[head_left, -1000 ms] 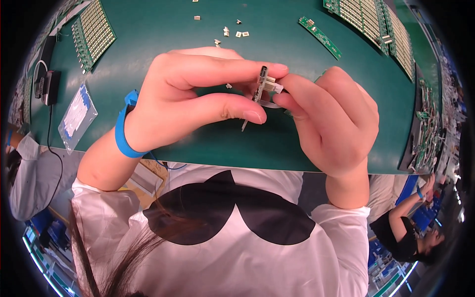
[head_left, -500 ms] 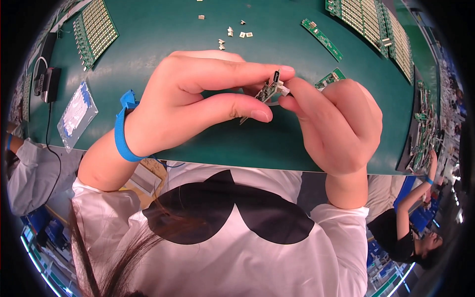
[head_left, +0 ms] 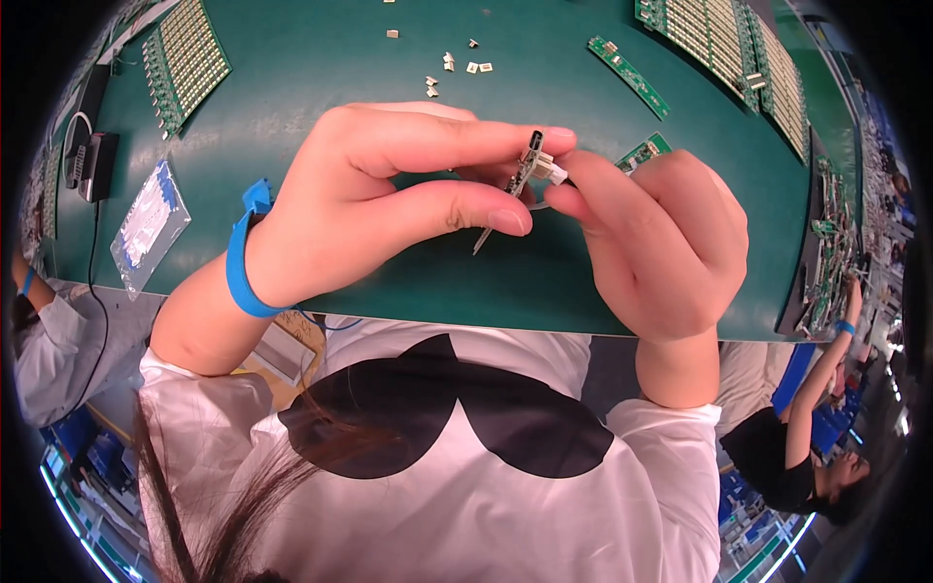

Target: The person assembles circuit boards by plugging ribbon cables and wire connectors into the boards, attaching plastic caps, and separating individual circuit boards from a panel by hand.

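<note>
My left hand (head_left: 389, 185) pinches a small circuit board (head_left: 525, 175) between thumb and fingers, its edge turned upward and a dark port at its top end. From the right, my right hand (head_left: 671, 243) is closed on a white cable plug (head_left: 556, 172), which meets a pale socket on the board's side. I cannot tell whether the plug is fully seated. A short stretch of white wire shows between the hands. Behind my right fingers lies another green circuit board (head_left: 645, 153), partly hidden. A blue wrist strap (head_left: 238, 262) circles my left wrist.
Several small white connectors (head_left: 449, 62) lie at the far middle of the green table (head_left: 321, 58). A narrow green board (head_left: 627, 78) and board panels (head_left: 714, 44) are at the far right, another panel (head_left: 187, 63) far left. A plastic bag (head_left: 151, 225) lies left; piled boards (head_left: 826, 253) right.
The circuit board has tilted slightly in my left fingers, so the white plug and socket show more plainly. Both hands stay nearly in place.
</note>
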Demonstrator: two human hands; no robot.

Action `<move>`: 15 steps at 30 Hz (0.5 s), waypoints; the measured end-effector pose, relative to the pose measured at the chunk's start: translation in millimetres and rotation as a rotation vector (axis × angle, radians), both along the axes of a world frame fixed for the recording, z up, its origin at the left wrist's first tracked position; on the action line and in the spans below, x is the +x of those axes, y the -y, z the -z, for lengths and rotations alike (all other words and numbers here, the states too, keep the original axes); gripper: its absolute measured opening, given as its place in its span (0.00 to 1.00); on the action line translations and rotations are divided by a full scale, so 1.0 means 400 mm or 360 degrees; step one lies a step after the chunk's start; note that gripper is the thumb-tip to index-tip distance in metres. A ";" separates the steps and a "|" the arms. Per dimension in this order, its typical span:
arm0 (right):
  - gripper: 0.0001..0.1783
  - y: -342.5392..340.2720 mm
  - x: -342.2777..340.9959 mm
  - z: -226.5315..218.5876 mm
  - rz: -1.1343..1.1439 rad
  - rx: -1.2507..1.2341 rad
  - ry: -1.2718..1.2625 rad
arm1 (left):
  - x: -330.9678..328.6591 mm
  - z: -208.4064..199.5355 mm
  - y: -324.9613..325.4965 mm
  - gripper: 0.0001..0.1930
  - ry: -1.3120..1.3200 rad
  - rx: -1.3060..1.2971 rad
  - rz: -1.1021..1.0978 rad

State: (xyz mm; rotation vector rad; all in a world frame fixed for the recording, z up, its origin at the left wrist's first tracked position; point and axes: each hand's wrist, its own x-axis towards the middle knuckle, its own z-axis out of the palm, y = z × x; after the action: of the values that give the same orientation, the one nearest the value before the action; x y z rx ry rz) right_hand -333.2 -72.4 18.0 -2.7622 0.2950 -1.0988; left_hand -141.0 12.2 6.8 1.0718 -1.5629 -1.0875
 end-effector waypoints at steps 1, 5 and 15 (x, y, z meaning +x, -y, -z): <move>0.14 0.000 0.000 0.001 0.0003 0.0001 -0.0002 | 0.001 0.002 0.000 0.23 0.0044 0.0007 -0.0004; 0.13 0.006 0.001 0.000 -0.0004 0.0019 -0.0029 | 0.003 0.002 0.002 0.23 0.0121 0.0018 0.0002; 0.13 0.015 0.002 0.008 -0.0101 -0.0028 -0.0022 | -0.006 -0.001 -0.007 0.22 0.0194 0.0059 0.0013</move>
State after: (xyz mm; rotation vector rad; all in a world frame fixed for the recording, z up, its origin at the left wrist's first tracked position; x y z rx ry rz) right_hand -332.3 -78.3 14.9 -2.7751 0.1991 -1.0723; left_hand -143.3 15.1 7.3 1.1767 -1.6497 -1.0779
